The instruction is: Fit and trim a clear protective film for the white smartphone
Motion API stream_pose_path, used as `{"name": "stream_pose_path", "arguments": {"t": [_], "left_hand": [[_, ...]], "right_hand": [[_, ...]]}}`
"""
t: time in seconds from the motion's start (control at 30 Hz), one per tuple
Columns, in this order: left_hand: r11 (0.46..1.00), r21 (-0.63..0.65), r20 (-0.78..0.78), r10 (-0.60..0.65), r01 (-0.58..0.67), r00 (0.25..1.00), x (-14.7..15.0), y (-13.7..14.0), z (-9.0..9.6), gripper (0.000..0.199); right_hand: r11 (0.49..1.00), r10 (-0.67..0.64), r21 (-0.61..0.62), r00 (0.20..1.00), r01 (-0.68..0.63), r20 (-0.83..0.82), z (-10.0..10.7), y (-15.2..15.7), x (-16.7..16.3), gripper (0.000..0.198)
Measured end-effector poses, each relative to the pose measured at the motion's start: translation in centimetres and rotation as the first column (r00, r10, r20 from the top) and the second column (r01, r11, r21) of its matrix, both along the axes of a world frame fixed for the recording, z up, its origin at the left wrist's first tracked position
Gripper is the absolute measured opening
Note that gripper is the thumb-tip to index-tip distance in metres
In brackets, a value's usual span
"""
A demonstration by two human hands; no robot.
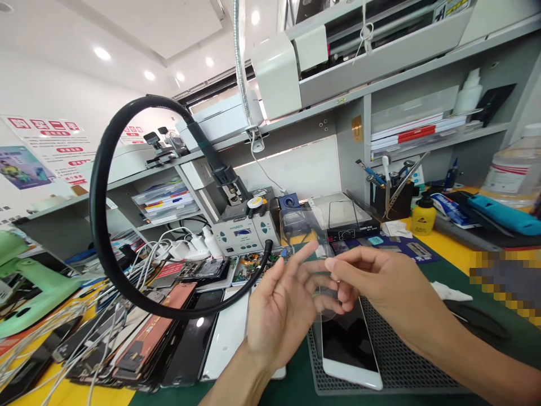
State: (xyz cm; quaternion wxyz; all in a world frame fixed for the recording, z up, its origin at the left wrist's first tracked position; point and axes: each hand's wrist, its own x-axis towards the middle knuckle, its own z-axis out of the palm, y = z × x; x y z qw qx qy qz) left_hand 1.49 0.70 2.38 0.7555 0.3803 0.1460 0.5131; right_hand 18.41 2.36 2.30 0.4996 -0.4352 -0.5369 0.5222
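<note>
On my feed, my left hand [281, 313] has its fingers loosely spread beside the clear sheet [303, 225]; below them lies a white-edged phone [350, 344]; my right hand's [376, 282] fingers pinch the sheet's edge.

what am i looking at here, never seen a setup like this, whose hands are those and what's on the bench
No robot here: these are a person's two bare hands, seen by a camera worn on their head, looking forward and down. The right hand seems to pinch a clear, thin sheet. The left hand has its fingers spread beside it; whether it touches the sheet is hard to tell. Below, a white-framed phone lies screen up on a perforated mat. To the left are stacked phone parts, and a black hose loops above them.
</note>
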Motion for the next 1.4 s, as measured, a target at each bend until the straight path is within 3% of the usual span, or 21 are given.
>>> {"name": "stream_pose_path", "arguments": {"t": [0.67,1.4], "left_hand": [[1.000,0.011,-0.013,0.013,-0.013,1.000,0.13,-0.01,-0.03,0.056],[1.000,0.011,-0.040,0.026,-0.026,0.999,-0.02,0.19,-0.14,0.055]], "right_hand": [[1.000,0.012,0.001,1.000,-0.012,-0.028,-0.24,0.17,-0.01,0.022],[0.994,0.029,-0.100,0.999,-0.033,-0.036,0.52,0.19,0.05,0.023]]}}
